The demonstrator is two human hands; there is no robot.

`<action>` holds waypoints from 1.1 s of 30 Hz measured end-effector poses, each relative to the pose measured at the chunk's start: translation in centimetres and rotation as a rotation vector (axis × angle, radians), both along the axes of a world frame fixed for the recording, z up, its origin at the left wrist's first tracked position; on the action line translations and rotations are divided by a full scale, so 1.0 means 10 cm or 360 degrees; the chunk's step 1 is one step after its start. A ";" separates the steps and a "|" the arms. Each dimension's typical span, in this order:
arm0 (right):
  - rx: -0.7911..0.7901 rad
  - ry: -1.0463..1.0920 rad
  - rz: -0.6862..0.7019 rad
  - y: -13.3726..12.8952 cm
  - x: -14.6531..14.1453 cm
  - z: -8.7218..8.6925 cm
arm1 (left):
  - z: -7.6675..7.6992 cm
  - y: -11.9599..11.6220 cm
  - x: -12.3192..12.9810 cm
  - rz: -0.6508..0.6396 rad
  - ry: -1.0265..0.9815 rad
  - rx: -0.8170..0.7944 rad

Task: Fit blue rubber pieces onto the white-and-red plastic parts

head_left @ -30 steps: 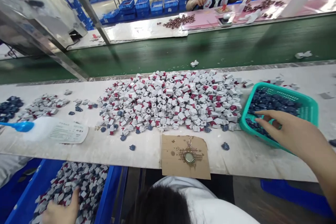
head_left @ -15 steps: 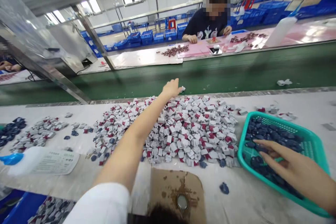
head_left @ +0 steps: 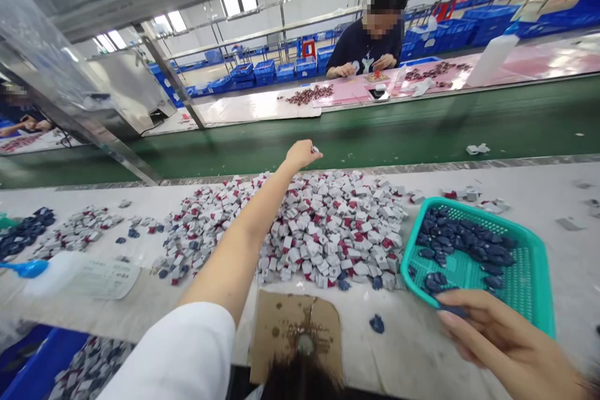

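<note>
My left hand (head_left: 300,155) reaches across a large heap of small white-and-red blocks (head_left: 328,231), past the heap's far edge, pinching a small white piece (head_left: 315,150) at its fingertips. My right hand (head_left: 497,337) lies at the front rim of a teal plastic basket (head_left: 529,269) with a dark blue piece (head_left: 452,309) under its fingers. The basket holds several dark blue pieces (head_left: 464,244). A loose blue piece (head_left: 376,324) lies on the white belt surface (head_left: 572,262), next to a stained cardboard sheet (head_left: 276,331).
A green conveyor belt (head_left: 375,131) runs beyond the work surface. A seated co-worker (head_left: 360,50) handles items across it. A printed card (head_left: 105,278) and a blue-nozzled white bottle (head_left: 51,272) lie at left. A blue crate (head_left: 42,356) of pieces sits below the near edge.
My left hand moved from the blue crate out past the heap and now pinches a white piece. My right hand came out of the basket to its front rim. The view swung upward.
</note>
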State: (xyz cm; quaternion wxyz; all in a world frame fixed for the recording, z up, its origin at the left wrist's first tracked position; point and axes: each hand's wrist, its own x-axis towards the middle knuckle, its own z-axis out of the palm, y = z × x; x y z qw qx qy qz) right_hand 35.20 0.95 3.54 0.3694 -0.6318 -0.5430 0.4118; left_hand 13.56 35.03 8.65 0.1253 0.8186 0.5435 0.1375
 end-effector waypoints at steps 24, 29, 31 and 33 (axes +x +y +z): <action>0.0353 -0.0765 0.0834 -0.06 -1.67 -0.01 | -0.59 -3.49 -1.35 0.0106 -0.1422 -0.1020; 0.0359 -0.0636 0.0830 -0.09 -1.68 -0.08 | -0.61 -3.46 -1.31 0.0000 -0.1402 -0.1070; 0.0357 -0.0587 0.0817 -0.10 -1.65 -0.11 | -0.63 -3.49 -1.32 0.0074 -0.1479 -0.1197; 0.0343 -0.0604 0.0795 -0.10 -1.60 -0.14 | -0.66 -3.52 -1.34 0.0231 -0.1588 -0.1361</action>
